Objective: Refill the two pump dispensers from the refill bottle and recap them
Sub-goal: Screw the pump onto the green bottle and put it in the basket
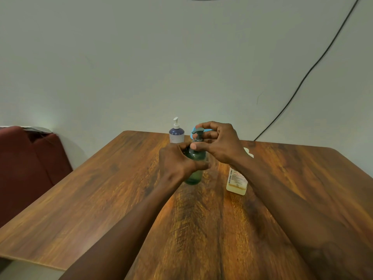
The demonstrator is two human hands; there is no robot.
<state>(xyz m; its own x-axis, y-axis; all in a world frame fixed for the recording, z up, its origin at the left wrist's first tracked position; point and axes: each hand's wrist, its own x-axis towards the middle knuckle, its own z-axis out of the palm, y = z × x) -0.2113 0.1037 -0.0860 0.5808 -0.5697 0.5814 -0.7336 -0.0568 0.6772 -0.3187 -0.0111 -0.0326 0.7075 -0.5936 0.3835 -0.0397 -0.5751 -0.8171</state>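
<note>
A dark green pump dispenser [194, 174] stands upright in the middle of the wooden table [101, 188]. My left hand [177, 160] wraps around its body. My right hand [218, 142] grips its dark pump head [198, 131] from the right, thumb at the collar. Behind it stands a blue-purple dispenser [176, 134] with a white pump, untouched. The pale yellow refill bottle [236, 181] with a white label stands to the right, partly hidden by my right forearm. A light blue object [193, 130] peeks out behind the pump head.
A black cable [314, 65] runs down the wall to the table's far edge. A dark red chair back [30, 168] stands off the table's left side. The wall lies close behind the table.
</note>
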